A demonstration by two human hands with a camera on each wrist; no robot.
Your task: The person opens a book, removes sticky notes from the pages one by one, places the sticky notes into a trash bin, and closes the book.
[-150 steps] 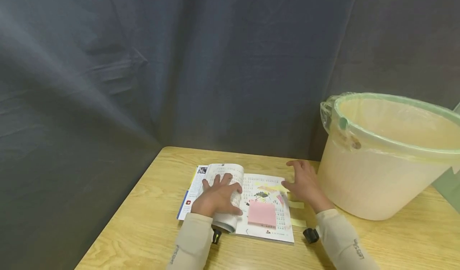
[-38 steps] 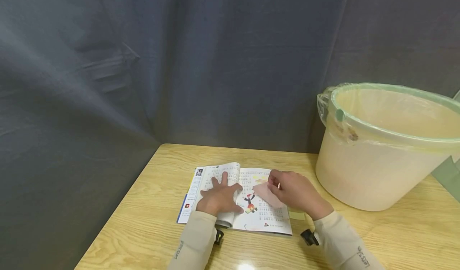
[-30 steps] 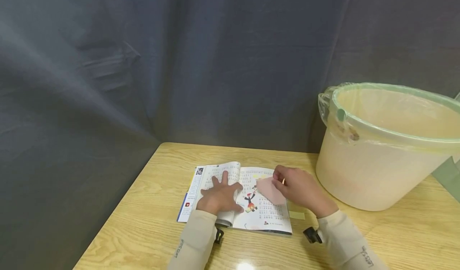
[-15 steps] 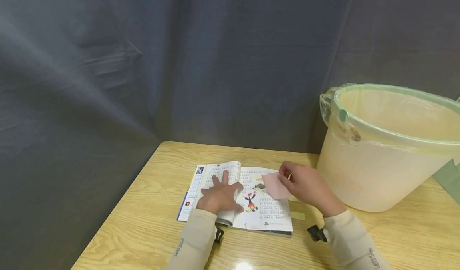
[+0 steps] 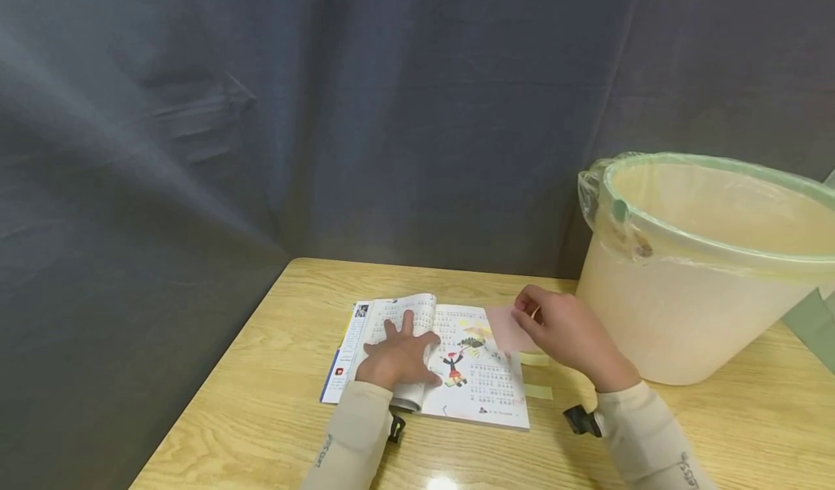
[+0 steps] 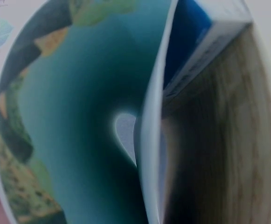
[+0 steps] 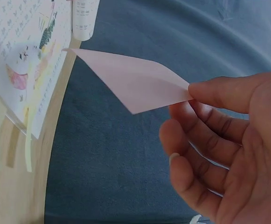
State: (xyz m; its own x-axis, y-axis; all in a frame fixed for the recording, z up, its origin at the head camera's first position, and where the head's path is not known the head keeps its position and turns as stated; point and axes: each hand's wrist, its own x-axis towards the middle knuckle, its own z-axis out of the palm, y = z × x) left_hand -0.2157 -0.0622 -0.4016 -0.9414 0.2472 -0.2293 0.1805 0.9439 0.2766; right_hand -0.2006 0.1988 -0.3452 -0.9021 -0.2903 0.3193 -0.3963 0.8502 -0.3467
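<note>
An open book (image 5: 479, 403) lies on the wooden table, its left pages folded over in a curl. My left hand (image 5: 399, 356) rests on that left side with fingers spread. The right hand (image 5: 574, 334) pinches a corner of a pink sticky note (image 5: 505, 330) between thumb and fingertips, just over the book's upper right edge. In the right wrist view the sticky note (image 7: 130, 84) hangs slanted, and the thumb lies on its corner. A curled teal page (image 6: 79, 107) fills much of the left wrist view; the left hand's fingers are hidden there.
Yellow sticky tabs (image 5: 538, 391) stick out from the book's right edge. A large pale bucket (image 5: 678, 316) with a green rim and plastic liner stands right of the right hand. Dark cloth (image 5: 443, 113) hangs behind the table (image 5: 248, 388).
The pink sticky note lay on the right page earlier. Held by the right hand, it has moved up and right, uncovering the printed drawings. The left hand stays on the book.
</note>
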